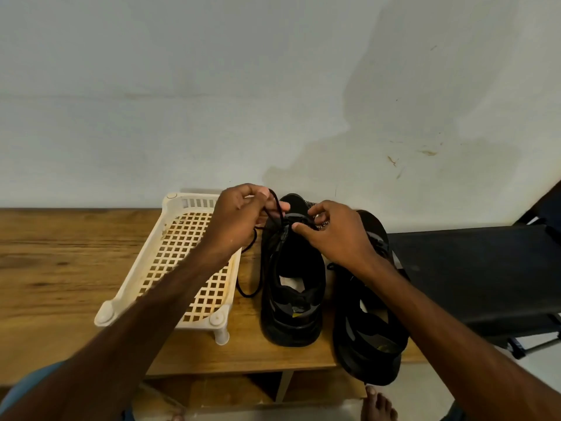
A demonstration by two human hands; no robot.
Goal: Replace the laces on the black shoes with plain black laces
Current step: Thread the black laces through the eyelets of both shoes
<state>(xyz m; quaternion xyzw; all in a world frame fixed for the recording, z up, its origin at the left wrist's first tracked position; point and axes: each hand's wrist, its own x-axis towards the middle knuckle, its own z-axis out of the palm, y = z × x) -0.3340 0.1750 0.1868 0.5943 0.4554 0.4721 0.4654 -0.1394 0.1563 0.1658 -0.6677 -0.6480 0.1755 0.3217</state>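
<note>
Two black shoes stand side by side on a wooden table [60, 262], toes toward the wall. The left shoe [293, 287] has a plain black lace [253, 268] running from its front eyelets; the loose end loops down onto the table beside the shoe. My left hand [239, 217] pinches this lace above the shoe's toe end. My right hand [337, 232] pinches the front of the shoe's eyelet area, fingers curled on it. The right shoe [367, 335] sits partly under my right forearm, its heel past the table's front edge.
A cream plastic lattice tray [170, 256] on short legs stands left of the shoes. A black bench or folding seat [473, 268] is at the right, level with the table. A pale wall rises right behind the table. My bare foot [378, 405] shows on the floor below.
</note>
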